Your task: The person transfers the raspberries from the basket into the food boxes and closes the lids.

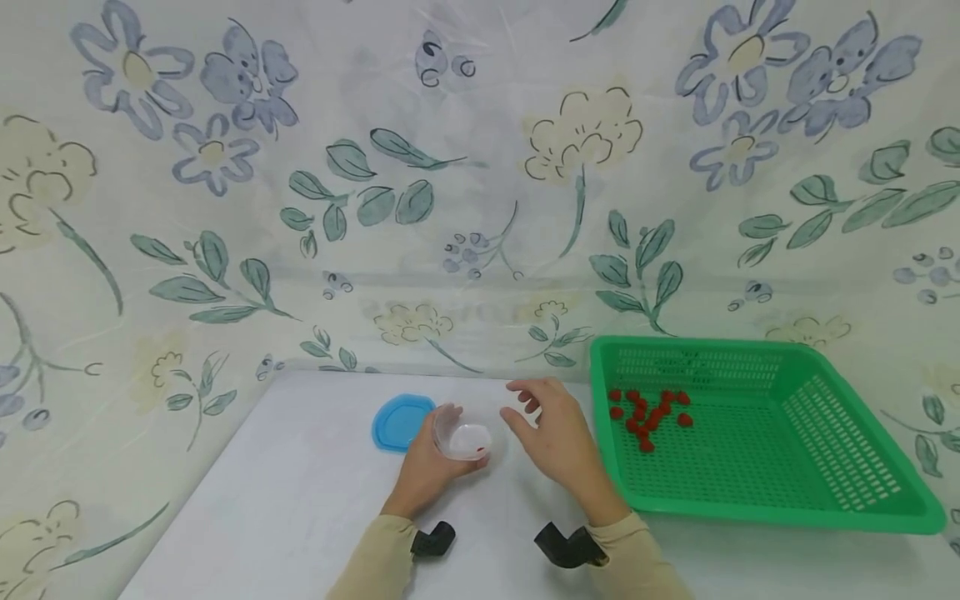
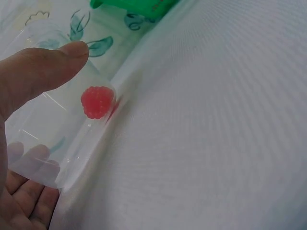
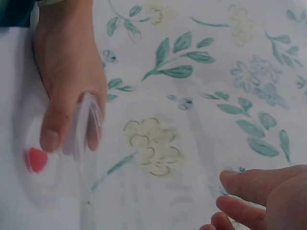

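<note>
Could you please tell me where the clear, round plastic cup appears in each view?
Head: the clear, round plastic cup is below centre, in the bare left hand.
Left wrist: left side, partly covered by that hand.
Right wrist: left side, around and below mid-height.
Shared landmark: the left hand gripping it.

No readable text, numbers or brands in any view. Closest: small dark marks on the green basket (image 2: 139,6) wall, top of the left wrist view, too blurred to make out. Also faint letter-like marks on the floral cloth (image 1: 495,242), low centre in the head view, too pale to read.
</note>
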`<state>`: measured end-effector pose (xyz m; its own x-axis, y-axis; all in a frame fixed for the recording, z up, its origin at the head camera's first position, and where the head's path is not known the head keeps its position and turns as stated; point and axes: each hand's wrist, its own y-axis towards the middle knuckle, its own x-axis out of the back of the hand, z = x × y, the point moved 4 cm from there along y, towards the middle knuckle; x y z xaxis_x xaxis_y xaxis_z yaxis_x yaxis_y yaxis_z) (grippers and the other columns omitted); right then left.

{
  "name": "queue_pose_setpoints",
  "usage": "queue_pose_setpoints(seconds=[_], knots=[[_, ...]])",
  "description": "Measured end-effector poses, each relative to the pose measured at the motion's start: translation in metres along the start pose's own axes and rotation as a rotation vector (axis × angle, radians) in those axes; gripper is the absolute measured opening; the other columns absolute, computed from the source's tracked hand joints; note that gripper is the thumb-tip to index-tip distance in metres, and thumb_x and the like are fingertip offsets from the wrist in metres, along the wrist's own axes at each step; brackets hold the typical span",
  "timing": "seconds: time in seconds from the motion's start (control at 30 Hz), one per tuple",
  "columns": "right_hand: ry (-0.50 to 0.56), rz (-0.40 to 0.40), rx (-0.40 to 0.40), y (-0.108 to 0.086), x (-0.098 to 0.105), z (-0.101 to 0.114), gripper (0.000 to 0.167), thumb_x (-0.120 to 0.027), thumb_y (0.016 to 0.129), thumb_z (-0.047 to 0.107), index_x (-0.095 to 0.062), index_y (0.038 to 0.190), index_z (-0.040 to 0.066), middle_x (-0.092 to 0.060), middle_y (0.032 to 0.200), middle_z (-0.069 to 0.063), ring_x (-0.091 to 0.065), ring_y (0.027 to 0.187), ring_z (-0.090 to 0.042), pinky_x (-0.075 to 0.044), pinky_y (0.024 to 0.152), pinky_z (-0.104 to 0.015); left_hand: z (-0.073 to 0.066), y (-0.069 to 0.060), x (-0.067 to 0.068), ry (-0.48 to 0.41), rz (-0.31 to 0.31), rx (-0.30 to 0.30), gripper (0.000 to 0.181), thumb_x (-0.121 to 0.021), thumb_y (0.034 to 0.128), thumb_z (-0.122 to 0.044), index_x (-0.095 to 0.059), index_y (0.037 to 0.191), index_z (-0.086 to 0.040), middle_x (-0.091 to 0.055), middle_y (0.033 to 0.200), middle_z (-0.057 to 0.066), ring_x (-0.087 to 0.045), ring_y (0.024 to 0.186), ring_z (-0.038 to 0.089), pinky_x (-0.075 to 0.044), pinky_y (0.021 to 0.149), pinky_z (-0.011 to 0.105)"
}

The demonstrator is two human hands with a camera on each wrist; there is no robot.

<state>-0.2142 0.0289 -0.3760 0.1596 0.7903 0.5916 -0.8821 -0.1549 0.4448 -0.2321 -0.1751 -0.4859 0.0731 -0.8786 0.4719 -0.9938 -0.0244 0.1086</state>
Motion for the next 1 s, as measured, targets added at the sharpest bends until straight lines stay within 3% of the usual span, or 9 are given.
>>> queue_pose_setpoints(seconds=[0.17, 0.53, 0.77, 1.0], knots=[[-0.018, -0.054, 0.007, 0.003, 0.023, -0.001, 0.029, -0.077, 0.089, 0.014, -0.070, 0.116, 0.005, -0.064, 0.096, -0.009, -0.060, 0.085, -0.023, -0.055, 0.071, -0.035, 0.000, 0.001, 0.000, -0.008, 0.002, -0.005, 0.102, -0.095, 0.0662, -0.037, -0.039, 0.147, -0.008, -0.056, 0.143, 0.004, -0.047, 0.135, 0.026, -0.037, 0.113, 0.051], [-0.052, -0.070, 0.047, 0.008, 0.073, -0.017, 0.029, -0.077, 0.089, 0.011, -0.072, 0.117, 0.005, -0.061, 0.097, -0.007, -0.059, 0.084, -0.021, -0.053, 0.071, -0.036, 0.001, 0.002, 0.000, -0.025, 0.004, -0.016, 0.101, -0.096, 0.0652, -0.032, -0.040, 0.146, -0.008, -0.057, 0.143, 0.004, -0.046, 0.136, 0.025, -0.036, 0.114, 0.049], [-0.124, -0.076, 0.056, 0.010, 0.096, -0.026, 0.028, -0.076, 0.090, 0.010, -0.071, 0.117, 0.004, -0.061, 0.098, -0.012, -0.057, 0.070, -0.020, -0.049, 0.063, -0.034, 0.002, 0.002, 0.000, -0.035, 0.005, -0.025, 0.101, -0.096, 0.0648, -0.032, -0.041, 0.145, -0.007, -0.057, 0.142, 0.005, -0.046, 0.136, 0.027, -0.035, 0.114, 0.050], [-0.190, -0.058, 0.050, 0.017, 0.113, -0.045, 0.025, -0.072, 0.093, 0.013, -0.071, 0.117, 0.004, -0.062, 0.102, -0.016, -0.060, 0.077, -0.025, -0.050, 0.067, -0.040, 0.004, 0.003, 0.000, -0.029, 0.005, -0.027, 0.101, -0.096, 0.0645, -0.032, -0.041, 0.145, -0.007, -0.058, 0.142, 0.005, -0.047, 0.136, 0.028, -0.036, 0.114, 0.051]])
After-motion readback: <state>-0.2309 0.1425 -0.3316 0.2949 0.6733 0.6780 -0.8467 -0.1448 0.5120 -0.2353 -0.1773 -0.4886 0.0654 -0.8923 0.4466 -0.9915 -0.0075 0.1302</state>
